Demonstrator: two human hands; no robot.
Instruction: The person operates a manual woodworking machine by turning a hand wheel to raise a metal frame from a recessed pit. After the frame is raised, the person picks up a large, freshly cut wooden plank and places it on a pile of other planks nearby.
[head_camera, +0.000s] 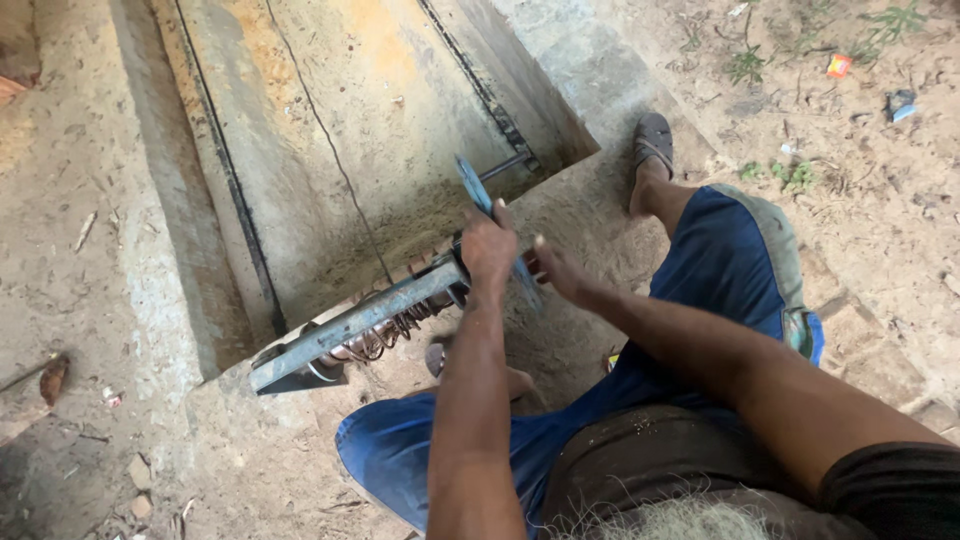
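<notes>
Ground: bare sandy earth (880, 230), dry and scuffed, with small green weeds (745, 65) at the far right.
Pit: a concrete-walled trench (340, 130) sunk into the earth, left of centre, running far to near.
Across the pit's near edge: a grey metal bar (350, 325) with a rusty coil spring (385, 335) under it.
Litter: an orange scrap (838, 65), far right; a dead leaf (52, 380), near left.
Foot: a sandal (652, 140) planted on the dirt beside the pit.

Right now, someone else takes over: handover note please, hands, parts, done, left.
Left hand: closed on a flat blue tool, at the end of the grey metal bar.
Right hand: open, fingers spread, beside the tool's lower end, holding nothing.
Bar lies across the edge of the concrete pit; coil spring sits under it.
Done or left: cannot tell from this view.
</notes>
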